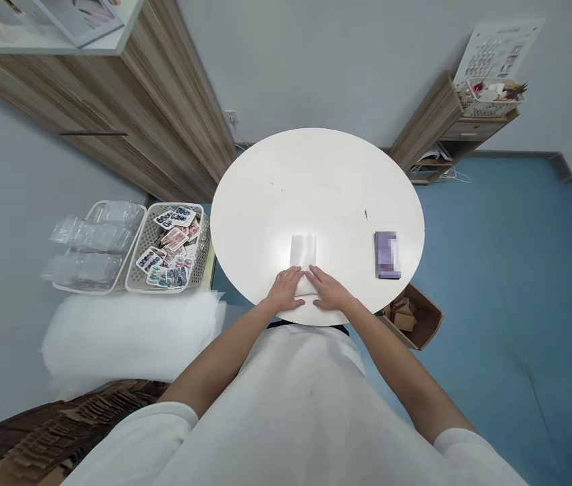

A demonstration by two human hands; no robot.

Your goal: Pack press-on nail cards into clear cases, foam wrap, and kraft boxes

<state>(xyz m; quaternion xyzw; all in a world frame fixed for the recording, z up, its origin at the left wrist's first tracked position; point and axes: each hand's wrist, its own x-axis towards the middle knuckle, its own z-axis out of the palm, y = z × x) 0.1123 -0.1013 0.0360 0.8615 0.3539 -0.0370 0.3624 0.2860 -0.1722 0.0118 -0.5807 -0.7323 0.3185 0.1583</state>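
Blue floor (508, 256) spreads from 2 to 5 o'clock around a white oval table (316, 169), with a wood-grain cabinet (164, 88) off at 10 o'clock. Loosely stacked white foam-like sheeting (128, 337) lies at 8 o'clock, 2 plastic baskets sit near 9 o'clock, the nearer basket (204, 236) holding printed cards and the farther basket (86, 291) clear bags, and an open cardboard box (430, 320) stands at 4 o'clock. Both the left hand (284, 290) and the right hand (330, 290) rest palm-down near 6 o'clock, fingers lightly spread and thumbs turned inward; whether any fingertip pinches an edge, I cannot tell. Beneath them, just toward 7 o'clock from the table's middle, lies the white piece (303, 248), its far part uncovered. A purple pack (387, 255) sits apart, between 3 and 4 o'clock. The step in hand looks like flattening or folding that piece; the next move would call for light, even pressure from 2 hands, so neither edge skews.
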